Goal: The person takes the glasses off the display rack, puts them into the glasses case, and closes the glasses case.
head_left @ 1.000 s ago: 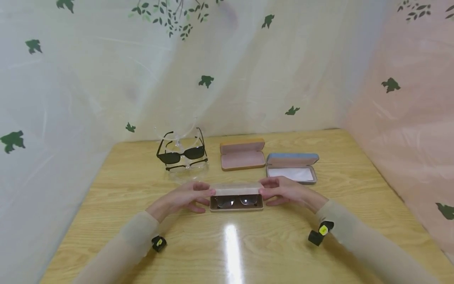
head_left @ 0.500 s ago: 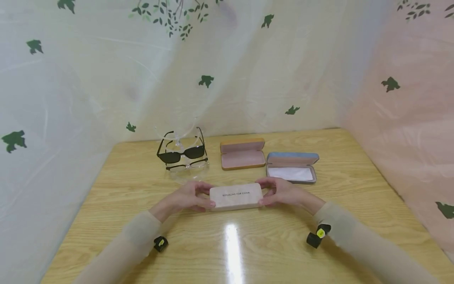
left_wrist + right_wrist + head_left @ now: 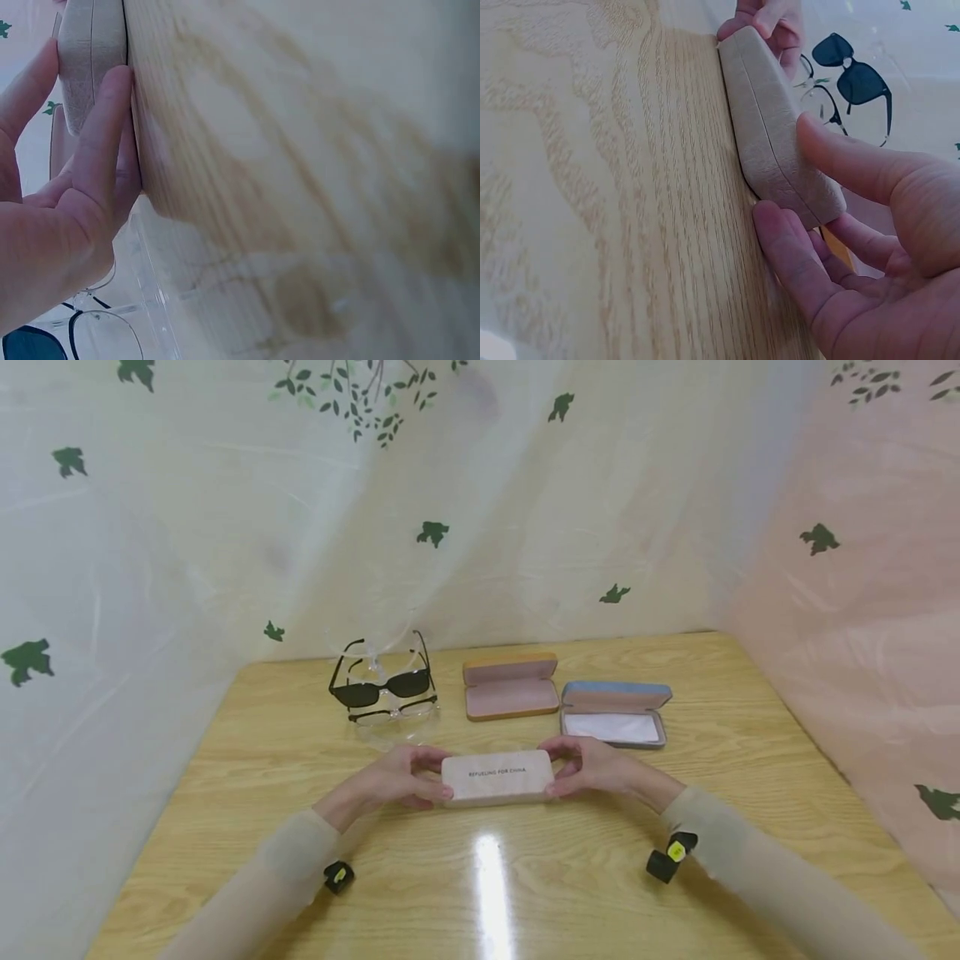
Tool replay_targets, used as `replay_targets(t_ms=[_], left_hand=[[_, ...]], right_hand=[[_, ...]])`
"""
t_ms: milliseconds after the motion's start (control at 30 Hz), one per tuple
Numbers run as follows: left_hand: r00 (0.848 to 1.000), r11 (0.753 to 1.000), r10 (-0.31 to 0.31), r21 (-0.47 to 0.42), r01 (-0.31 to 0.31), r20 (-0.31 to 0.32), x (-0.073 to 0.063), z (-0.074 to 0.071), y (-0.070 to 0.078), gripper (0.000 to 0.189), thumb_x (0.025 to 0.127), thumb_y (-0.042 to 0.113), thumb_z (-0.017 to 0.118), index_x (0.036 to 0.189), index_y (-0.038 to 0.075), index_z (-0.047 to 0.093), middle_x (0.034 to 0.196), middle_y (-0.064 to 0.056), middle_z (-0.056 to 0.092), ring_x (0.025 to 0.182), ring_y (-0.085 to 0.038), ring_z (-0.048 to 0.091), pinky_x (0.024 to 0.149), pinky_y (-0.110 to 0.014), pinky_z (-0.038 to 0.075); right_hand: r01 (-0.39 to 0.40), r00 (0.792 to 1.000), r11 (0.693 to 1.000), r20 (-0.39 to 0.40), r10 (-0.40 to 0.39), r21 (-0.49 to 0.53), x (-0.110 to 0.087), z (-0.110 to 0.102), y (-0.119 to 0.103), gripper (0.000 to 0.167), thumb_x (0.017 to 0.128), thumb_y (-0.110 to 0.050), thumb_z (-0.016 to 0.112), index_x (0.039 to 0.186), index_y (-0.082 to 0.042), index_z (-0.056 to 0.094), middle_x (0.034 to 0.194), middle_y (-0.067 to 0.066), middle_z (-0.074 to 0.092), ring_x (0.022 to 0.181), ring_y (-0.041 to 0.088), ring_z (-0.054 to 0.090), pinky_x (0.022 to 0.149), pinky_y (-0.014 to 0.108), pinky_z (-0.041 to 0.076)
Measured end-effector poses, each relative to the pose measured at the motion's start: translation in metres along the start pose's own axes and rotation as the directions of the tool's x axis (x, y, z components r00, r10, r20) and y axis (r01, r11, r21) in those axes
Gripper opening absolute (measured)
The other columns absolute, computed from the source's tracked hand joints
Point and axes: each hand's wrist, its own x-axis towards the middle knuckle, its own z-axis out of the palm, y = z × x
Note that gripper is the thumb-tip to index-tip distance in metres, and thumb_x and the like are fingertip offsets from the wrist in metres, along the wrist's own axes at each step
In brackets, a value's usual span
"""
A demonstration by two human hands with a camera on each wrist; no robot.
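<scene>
Wooden table (image 3: 600,893) is bearing all items. Left hand (image 3: 395,777) and right hand (image 3: 597,771) are curling partway, each pinching one end of pale case (image 3: 497,777), which is resting on the tabletop between them. Lid is lying fully down; closing appears done, contents hidden. Blue case (image 3: 615,698) and orange case (image 3: 512,690) are standing open behind, seemingly remaining. Dark sunglasses (image 3: 408,684) are sitting unpacked, far left. White cloth (image 3: 611,727) is lying in blue case.

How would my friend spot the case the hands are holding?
On the wooden table, look between the left hand and right hand. There's the pale case; unlike the open orange case and blue case behind, it's shut, with dark lettering.
</scene>
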Motion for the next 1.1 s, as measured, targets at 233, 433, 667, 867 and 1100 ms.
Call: replay_targets(t_ms=[233, 433, 667, 867, 1100], left_hand=[[1.0, 1.0, -0.011, -0.011, 0.011, -0.005, -0.002, 0.0, -0.001, 0.074, 0.083, 0.012, 0.086, 0.146, -0.001, 0.049, 0.131, -0.016, 0.059, 0.103, -0.027, 0.067, 0.084, -0.044, 0.062], [1.0, 1.0, 0.009, -0.021, -0.009, 0.002, -0.002, 0.003, -0.001, 0.075, 0.082, 0.011, 0.086, 0.145, -0.001, 0.048, 0.137, -0.018, 0.054, 0.104, -0.027, 0.066, 0.084, -0.044, 0.062], [0.996, 0.996, 0.088, -0.002, -0.088, 0.003, -0.019, -0.015, -0.005, 0.067, 0.091, 0.017, 0.079, 0.147, 0.001, 0.046, 0.142, -0.022, 0.047, 0.115, -0.033, 0.06, 0.087, -0.047, 0.061], [0.967, 0.974, 0.228, 0.037, -0.225, -0.112, -0.045, -0.04, 0.001, 0.048, 0.101, 0.024, 0.067, 0.14, 0.001, 0.053, 0.133, -0.028, 0.052, 0.114, -0.043, 0.059, 0.087, -0.051, 0.06], [0.791, 0.895, 0.419, 0.057, -0.441, -0.446, -0.073, -0.067, 0.01, 0.03, 0.103, 0.019, 0.064, 0.125, 0.0, 0.061, 0.105, -0.007, 0.061, 0.085, -0.016, 0.063, 0.067, -0.029, 0.062]], right_hand=[[0.0, 1.0, 0.999, -0.002, 0.0, -0.042, -0.002, 0.001, -0.004, 0.077, 0.082, -0.019, 0.088, 0.144, 0.002, 0.049, 0.132, 0.015, 0.056, 0.102, 0.025, 0.067, 0.089, 0.033, 0.058], [0.032, 0.999, 0.988, 0.004, -0.032, -0.151, -0.006, -0.005, -0.01, 0.077, 0.082, -0.024, 0.088, 0.143, 0.003, 0.049, 0.129, 0.016, 0.057, 0.097, 0.025, 0.066, 0.077, 0.036, 0.062], [0.063, 0.996, 0.959, -0.038, -0.076, -0.275, -0.003, -0.008, -0.02, 0.059, 0.088, -0.032, 0.083, 0.133, -0.001, 0.061, 0.119, 0.009, 0.063, 0.094, 0.023, 0.065, 0.071, 0.038, 0.062], [0.2, 0.972, 0.868, -0.022, -0.236, -0.455, 0.008, -0.009, -0.038, 0.043, 0.094, -0.028, 0.076, 0.124, 0.001, 0.067, 0.109, 0.007, 0.07, 0.097, 0.019, 0.067, 0.082, 0.035, 0.058], [0.313, 0.936, 0.855, -0.017, -0.351, -0.413, 0.033, 0.003, -0.073, 0.034, 0.098, -0.02, 0.071, 0.125, 0.001, 0.066, 0.112, 0.008, 0.07, 0.103, 0.022, 0.067, 0.091, 0.036, 0.057]])
